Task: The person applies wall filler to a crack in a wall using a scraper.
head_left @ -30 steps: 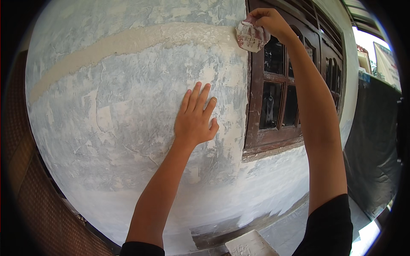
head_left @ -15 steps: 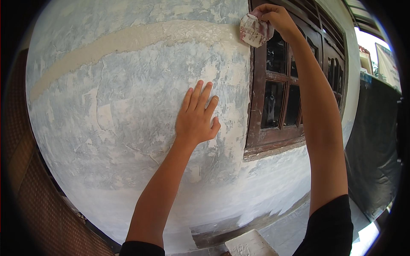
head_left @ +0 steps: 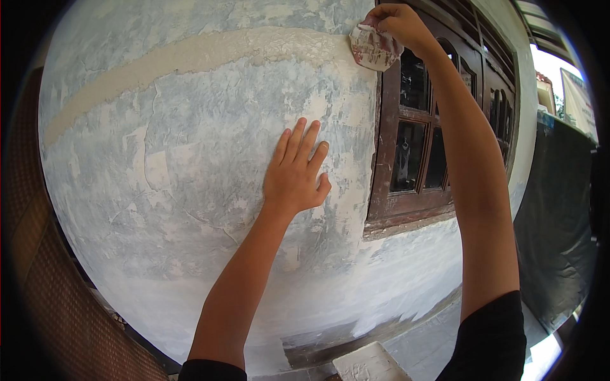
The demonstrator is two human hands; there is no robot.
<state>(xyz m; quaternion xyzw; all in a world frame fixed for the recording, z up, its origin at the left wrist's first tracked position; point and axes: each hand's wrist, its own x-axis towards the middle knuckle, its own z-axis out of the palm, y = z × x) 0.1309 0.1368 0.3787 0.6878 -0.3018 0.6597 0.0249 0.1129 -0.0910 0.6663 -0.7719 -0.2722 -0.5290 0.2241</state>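
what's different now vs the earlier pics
The right hand has moved the smeared scraper slightly left relative to the window frame, so more of it now overlaps the wall in view. Nothing was taken hold of or let go. The left hand stays flat against the wall; the tray below looks unchanged.

Putty-smeared scraper in right hand: shifted leftward; now farther over plastered wall left of grip; less over window frame.
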